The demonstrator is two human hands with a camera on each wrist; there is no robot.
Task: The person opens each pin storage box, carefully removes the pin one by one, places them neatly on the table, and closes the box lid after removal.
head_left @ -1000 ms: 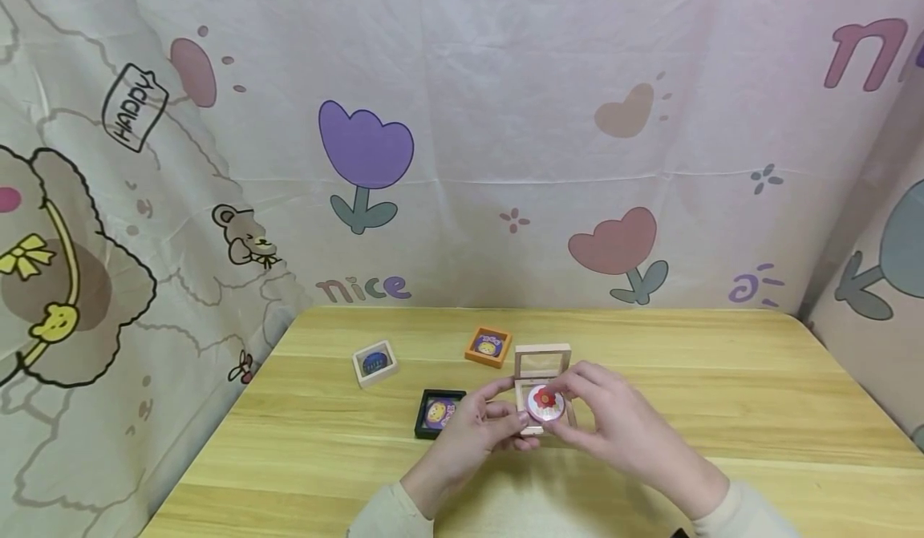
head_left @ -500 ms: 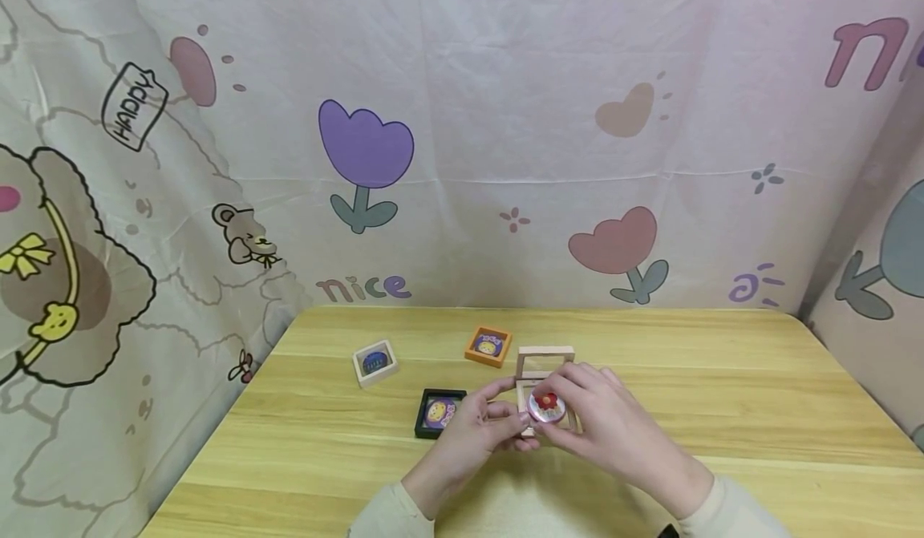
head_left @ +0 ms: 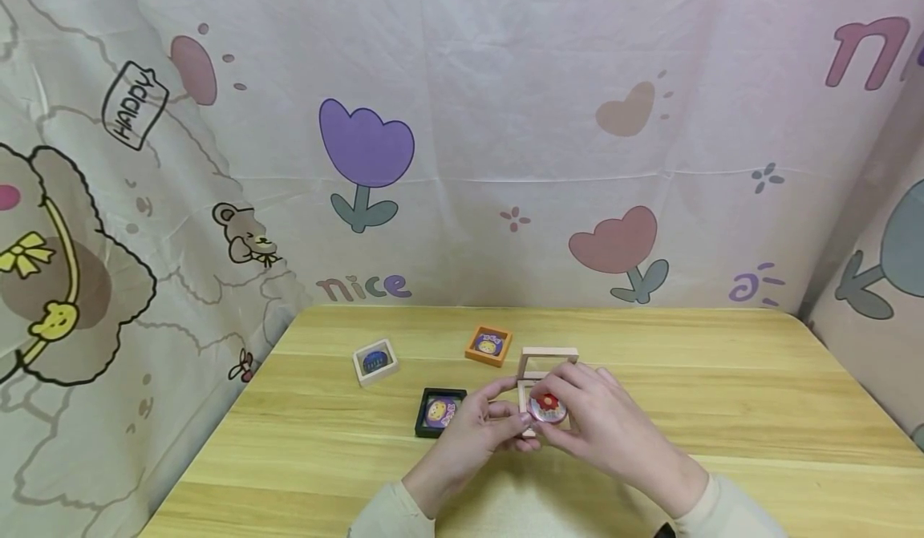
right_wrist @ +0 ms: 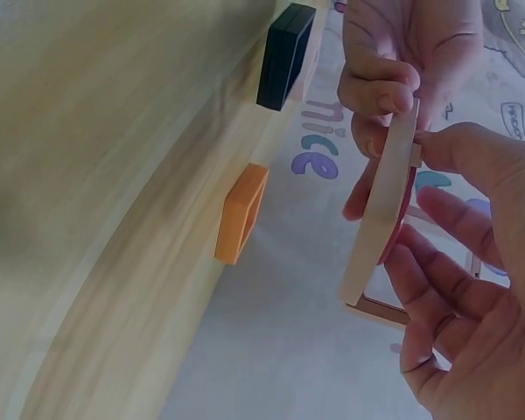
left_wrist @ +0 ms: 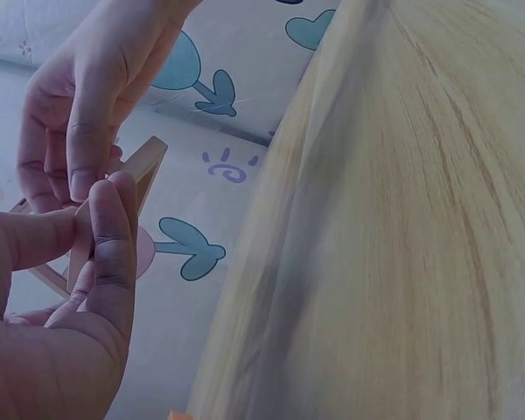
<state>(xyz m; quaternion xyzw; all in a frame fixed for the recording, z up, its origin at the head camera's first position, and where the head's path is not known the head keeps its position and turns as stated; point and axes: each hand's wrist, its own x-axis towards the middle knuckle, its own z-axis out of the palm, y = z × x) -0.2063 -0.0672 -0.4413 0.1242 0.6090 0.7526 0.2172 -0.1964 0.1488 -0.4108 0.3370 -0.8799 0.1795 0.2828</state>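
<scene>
My left hand grips the left edge of a small light-wood display box, its hinged lid standing up at the back. Over the box's lower half is a round badge with a red flower on white. The thumb and fingers of my right hand pinch that badge from the right and partly cover it. Seen side-on in the right wrist view, the box is held up between both hands, and the badge's red edge lies along its inner face. My left fingers hide one corner of the box.
A black box with a yellow-and-purple badge lies just left of my left hand. Further back on the wooden table are an orange box and a white box holding a blue badge. A patterned cloth hangs behind.
The box has shifted slightly right, and its lid shows more edge-on. My right hand has moved a little left, its fingers covering more of the badge. My left hand has barely moved.
</scene>
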